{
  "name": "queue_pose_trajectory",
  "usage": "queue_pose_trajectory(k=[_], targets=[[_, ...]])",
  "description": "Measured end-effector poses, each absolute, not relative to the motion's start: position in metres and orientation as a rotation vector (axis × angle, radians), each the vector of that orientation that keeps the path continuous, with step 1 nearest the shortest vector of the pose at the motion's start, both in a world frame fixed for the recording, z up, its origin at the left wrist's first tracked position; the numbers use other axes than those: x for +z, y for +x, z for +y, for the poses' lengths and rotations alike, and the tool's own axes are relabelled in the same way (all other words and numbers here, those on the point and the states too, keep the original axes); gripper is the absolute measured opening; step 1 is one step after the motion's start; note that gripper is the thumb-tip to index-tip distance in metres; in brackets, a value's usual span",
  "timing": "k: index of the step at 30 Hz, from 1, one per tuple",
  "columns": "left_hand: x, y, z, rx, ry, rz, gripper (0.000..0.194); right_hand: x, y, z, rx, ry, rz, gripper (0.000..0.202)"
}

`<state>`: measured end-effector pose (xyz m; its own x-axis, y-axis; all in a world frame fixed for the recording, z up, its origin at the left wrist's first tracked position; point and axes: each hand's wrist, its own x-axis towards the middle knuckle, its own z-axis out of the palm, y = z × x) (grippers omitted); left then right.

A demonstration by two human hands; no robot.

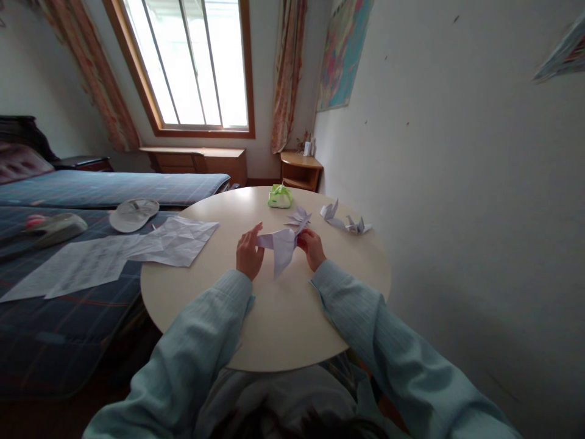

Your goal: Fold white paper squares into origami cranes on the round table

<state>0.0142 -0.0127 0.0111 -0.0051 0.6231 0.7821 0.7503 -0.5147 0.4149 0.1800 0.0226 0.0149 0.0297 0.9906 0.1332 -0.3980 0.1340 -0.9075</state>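
A white folded paper crane [283, 246] is held up over the near middle of the round table, one wing hanging down toward me. My left hand [249, 252] has its thumb and fingers at the crane's left point, the index finger raised a little. On the other side, my right hand [313, 250] pinches the crane low on its right, where a narrow point sticks up. Just behind it lies another folded paper piece [299, 216]. Farther right on the table are two more folded paper pieces, one a bent shape [331, 212] and one a small crane [359, 226].
The round table [201, 323] carries a green-and-white tissue pack [280, 196] at its far side. Creased paper sheets [183, 241] overlap its left edge and the bed [41, 341]. A white cap [134, 214] lies on the bed. The wall [457, 213] runs close along the right.
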Motion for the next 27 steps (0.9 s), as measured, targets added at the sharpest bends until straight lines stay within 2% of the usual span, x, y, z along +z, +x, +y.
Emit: queue_pose_trajectory(k=[4,8,14,21,24,27], targets=[[0.016,0.018,-0.018,-1.492,-2.159,-1.345,0.052,0.016,0.179,0.021,1.320,-0.833,-0.974,0.005],[0.018,0.020,-0.021,-1.441,-2.300,-1.248,0.047,0.017,0.178,0.019,1.371,-0.862,-1.011,0.007],[0.019,0.021,-0.024,-1.563,-2.454,-1.228,0.041,0.011,0.179,0.023,1.327,-0.889,-1.057,0.009],[0.018,0.021,-0.024,-1.583,-2.462,-1.356,0.030,0.009,0.180,0.026,1.259,-0.937,-1.106,0.019],[0.015,0.020,-0.021,-1.593,-2.386,-1.434,0.028,0.010,0.179,0.026,1.263,-0.943,-1.086,0.029],[0.012,0.018,-0.020,-1.599,-2.312,-1.485,0.029,0.011,0.179,0.025,1.252,-0.938,-1.041,0.031]])
